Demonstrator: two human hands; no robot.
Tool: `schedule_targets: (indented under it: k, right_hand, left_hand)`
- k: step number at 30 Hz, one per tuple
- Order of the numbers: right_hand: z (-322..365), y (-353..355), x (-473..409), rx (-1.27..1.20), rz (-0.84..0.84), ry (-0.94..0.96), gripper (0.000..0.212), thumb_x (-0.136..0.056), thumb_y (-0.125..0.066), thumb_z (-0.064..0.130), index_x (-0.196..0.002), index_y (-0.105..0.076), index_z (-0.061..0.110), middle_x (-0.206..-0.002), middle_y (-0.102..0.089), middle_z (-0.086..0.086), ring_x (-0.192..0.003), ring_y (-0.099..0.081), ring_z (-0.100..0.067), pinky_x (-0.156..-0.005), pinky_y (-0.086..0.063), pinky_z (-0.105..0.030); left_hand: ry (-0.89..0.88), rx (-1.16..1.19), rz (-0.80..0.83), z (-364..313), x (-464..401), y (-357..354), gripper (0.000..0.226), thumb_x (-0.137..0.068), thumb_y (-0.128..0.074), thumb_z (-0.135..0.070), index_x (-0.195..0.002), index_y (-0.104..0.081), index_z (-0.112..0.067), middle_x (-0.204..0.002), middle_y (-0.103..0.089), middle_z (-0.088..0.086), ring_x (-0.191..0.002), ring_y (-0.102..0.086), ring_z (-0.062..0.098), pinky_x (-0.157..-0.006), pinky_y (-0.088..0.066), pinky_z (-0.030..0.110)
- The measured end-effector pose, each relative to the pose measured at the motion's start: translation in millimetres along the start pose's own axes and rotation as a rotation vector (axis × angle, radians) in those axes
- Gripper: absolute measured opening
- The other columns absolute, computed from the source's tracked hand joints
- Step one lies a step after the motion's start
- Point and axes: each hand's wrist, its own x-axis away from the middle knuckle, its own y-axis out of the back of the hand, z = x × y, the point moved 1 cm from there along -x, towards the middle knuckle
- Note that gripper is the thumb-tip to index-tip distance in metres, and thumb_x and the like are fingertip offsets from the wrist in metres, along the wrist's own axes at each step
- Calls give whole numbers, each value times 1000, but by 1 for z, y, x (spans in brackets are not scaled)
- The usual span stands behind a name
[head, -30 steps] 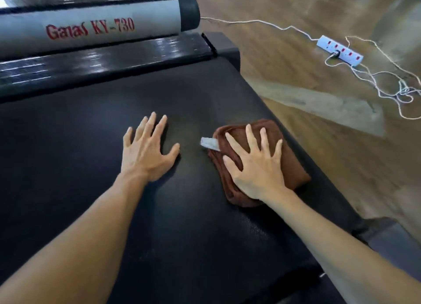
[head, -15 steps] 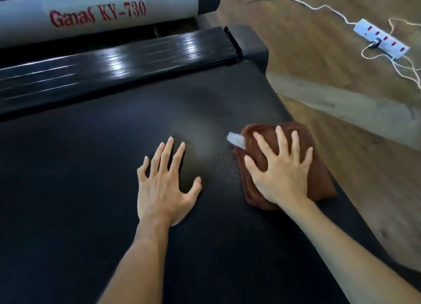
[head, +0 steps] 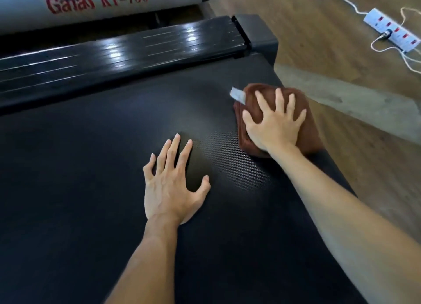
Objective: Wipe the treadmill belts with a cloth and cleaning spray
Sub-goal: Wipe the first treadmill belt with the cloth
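A black textured treadmill belt (head: 95,157) fills most of the view. A folded brown cloth (head: 307,125) with a white label lies on the belt near its right edge. My right hand (head: 273,123) presses flat on the cloth with the fingers spread. My left hand (head: 173,185) rests flat on the bare belt, fingers spread, to the left of the cloth and nearer to me. No spray bottle is in view.
A glossy black cover (head: 127,50) crosses the belt's far end, under a grey roller (head: 95,5) with red lettering. To the right lies wooden floor with a white power strip (head: 391,30) and loose cables.
My right hand has pushed the cloth forward along the belt's right side, toward the far cover. My left hand stays flat on the belt. The view has shifted forward.
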Motion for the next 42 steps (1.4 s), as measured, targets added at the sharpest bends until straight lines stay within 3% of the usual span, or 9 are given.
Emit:
schedule_targets:
  k: [3, 7, 13, 16, 20, 25, 31, 37, 42]
  right_hand:
    - [29, -3, -9, 22, 24, 150, 70, -94, -30, 74, -160, -25, 49, -173, -11, -4, -159, -3, -36, -123, -1, -68]
    - [-10, -5, 59, 78, 26, 468, 72, -89, -28, 77, -158, -26, 54, -173, -14, 5, -159, -7, -30, -124, -7, -65]
    - [35, 6, -60, -4, 79, 44, 71, -95, -29, 76, -160, -23, 49, -174, -3, -4, -159, 4, -38, -121, 4, -70]
    - [81, -2, -58, 27, 96, 206, 70, -96, -27, 74, -161, -21, 48, -174, -2, -5, -158, 6, -39, -121, 7, -70]
    - [33, -8, 3, 46, 62, 461, 70, -92, -24, 76, -158, -24, 54, -174, -7, 5, -160, 3, -29, -125, 5, -64]
    - [44, 5, -60, 3, 67, 92, 66, -97, -29, 72, -159, -26, 51, -174, -6, -2, -159, 4, -35, -122, 8, -67]
    - [61, -7, -8, 58, 99, 446, 67, -95, -32, 74, -159, -23, 53, -174, -2, 4, -160, 8, -28, -124, 6, -63]
    - [49, 1, -46, 3, 71, 30, 72, -94, -30, 76, -160, -22, 50, -174, -1, -4, -159, 8, -35, -122, 9, -67]
    - [62, -5, -21, 53, 94, 335, 74, -92, -28, 78, -160, -16, 51, -174, 1, -2, -159, 9, -34, -122, 7, -67]
  left_hand:
    - [5, 5, 6, 0, 0, 1, 85, -86, -29, -72, -162, -17, -35, -171, -3, -9, -157, 1, 10, -126, -13, 47]
    - [5, -6, 7, -1, 1, 2, 86, -87, -29, -72, -162, -17, -33, -171, -1, -8, -157, 2, 11, -126, -10, 46]
    - [-2, 8, 2, 0, 0, 1, 85, -87, -29, -73, -162, -15, -34, -171, -1, -8, -157, 3, 11, -126, -11, 47]
    - [1, 11, 0, 0, 0, 2, 86, -86, -29, -73, -162, -16, -35, -171, -1, -9, -157, 3, 10, -127, -11, 46]
    - [-2, 12, 4, 1, -1, 2, 86, -86, -29, -74, -162, -14, -35, -171, -2, -8, -157, 2, 11, -127, -11, 47]
    - [-2, 32, -12, 1, 1, 1, 85, -86, -30, -73, -162, -18, -35, -171, -4, -9, -157, 0, 11, -126, -13, 48]
    - [5, 37, -23, 1, 0, 1, 85, -87, -34, -72, -161, -21, -34, -171, -7, -8, -157, -2, 11, -126, -13, 47]
    - [0, 48, -29, 1, 1, 0, 83, -86, -34, -72, -160, -20, -36, -171, -6, -9, -157, 0, 10, -126, -12, 46]
    - [1, 36, -21, 1, 1, 1, 84, -87, -34, -72, -161, -19, -34, -171, -5, -9, -157, 1, 10, -127, -11, 47]
